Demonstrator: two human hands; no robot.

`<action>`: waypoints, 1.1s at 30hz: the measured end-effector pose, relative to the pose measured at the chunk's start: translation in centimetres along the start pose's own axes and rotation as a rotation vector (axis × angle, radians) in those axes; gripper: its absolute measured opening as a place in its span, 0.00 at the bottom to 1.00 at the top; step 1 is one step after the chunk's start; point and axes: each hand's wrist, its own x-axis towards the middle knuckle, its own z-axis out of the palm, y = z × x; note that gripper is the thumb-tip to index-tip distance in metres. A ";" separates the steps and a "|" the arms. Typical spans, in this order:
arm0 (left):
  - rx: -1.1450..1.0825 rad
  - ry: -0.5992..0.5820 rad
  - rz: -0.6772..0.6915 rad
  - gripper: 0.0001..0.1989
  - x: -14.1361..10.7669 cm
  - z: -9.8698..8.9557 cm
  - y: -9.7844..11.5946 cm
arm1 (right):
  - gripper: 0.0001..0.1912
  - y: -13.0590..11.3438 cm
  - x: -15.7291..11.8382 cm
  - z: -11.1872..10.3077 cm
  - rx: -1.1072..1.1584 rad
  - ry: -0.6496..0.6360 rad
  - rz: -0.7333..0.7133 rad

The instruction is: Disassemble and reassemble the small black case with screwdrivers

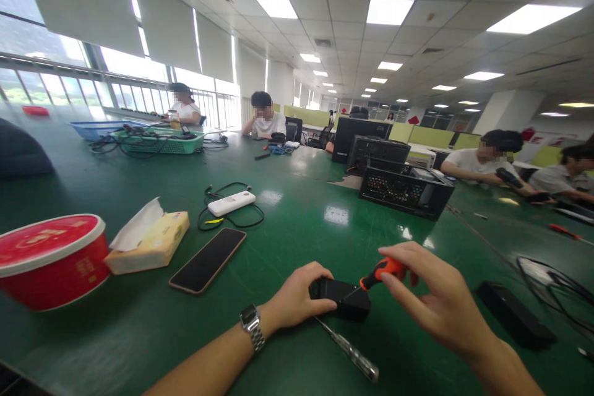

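Note:
My left hand (301, 297), with a metal watch on its wrist, grips the left end of a small black box (350, 300) on the green table. In my right hand (431, 291) is an orange and black screwdriver (383, 271), its handle between thumb and fingers. The screwdriver's shaft slants down to the left, and its tip meets the top of the box near my left thumb. Just below the box lies a second screwdriver (352, 356) with a clear handle. Another long black box (515, 314) rests to the right of my right hand.
Left of my hands are a phone (208, 260), a tissue pack (162, 241) and a red tub (55, 260). A white device (232, 202) with a black cable lies beyond. Farther back stand a black computer case (403, 189) and a green basket (158, 141). Several people sit around.

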 end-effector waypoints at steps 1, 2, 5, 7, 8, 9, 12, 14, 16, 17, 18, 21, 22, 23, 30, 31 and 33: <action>0.000 0.000 -0.002 0.19 0.0 0.0 0.1 | 0.11 0.0 0.1 0.0 0.006 0.001 0.002; 0.000 -0.002 -0.004 0.19 0.0 -0.1 0.1 | 0.09 0.0 0.1 0.0 0.003 0.012 0.002; -0.002 -0.005 -0.010 0.19 -0.1 -0.2 0.2 | 0.05 0.8 0.2 0.2 -0.065 0.126 0.055; -0.005 -0.009 -0.017 0.18 -0.1 -0.2 0.3 | 0.08 2.1 -0.2 0.5 -0.122 0.227 0.141; -0.005 -0.012 -0.020 0.18 -0.1 -0.3 0.3 | 0.09 3.0 -0.7 0.7 -0.146 0.269 0.200; -0.006 -0.014 -0.022 0.18 0.0 -0.3 0.3 | 0.11 3.9 -1.3 1.0 -0.166 0.296 0.263; -0.009 -0.013 -0.019 0.18 0.0 -0.2 0.4 | 0.15 6.8 -4.7 2.2 -0.231 0.282 0.442; -0.012 -0.010 -0.013 0.18 0.1 -0.1 0.4 | 0.18 8.4 -7.6 3.2 -0.266 0.189 0.510; -0.013 -0.009 -0.009 0.17 0.1 0.0 0.5 | 0.20 9.4 -9.9 4.2 -0.241 0.073 0.550; -0.011 -0.008 -0.010 0.17 0.1 0.0 0.5 | 0.20 9.6 -10.6 4.6 -0.231 0.020 0.572; -0.008 -0.006 -0.010 0.17 0.1 0.0 0.5 | 0.20 9.7 -11.1 5.1 -0.218 -0.040 0.584; -0.005 0.003 -0.012 0.16 0.1 0.1 0.3 | 0.18 9.6 -11.1 6.2 -0.223 -0.154 0.644; -0.002 0.004 -0.010 0.16 0.1 0.1 0.2 | 0.17 9.6 -10.8 6.5 -0.232 -0.171 0.670; 0.002 0.005 -0.005 0.17 0.1 0.1 0.2 | 0.16 9.5 -10.6 6.7 -0.241 -0.180 0.698; 0.035 0.036 0.014 0.16 -0.1 0.3 0.2 | 0.18 8.2 -10.5 6.3 -0.211 0.019 0.657; 0.036 0.042 0.017 0.16 -0.1 0.3 0.2 | 0.18 7.6 -10.4 6.1 -0.183 0.041 0.600; 0.040 0.051 0.021 0.16 -0.2 0.3 0.3 | 0.18 5.7 -10.0 6.0 -0.092 -0.041 0.462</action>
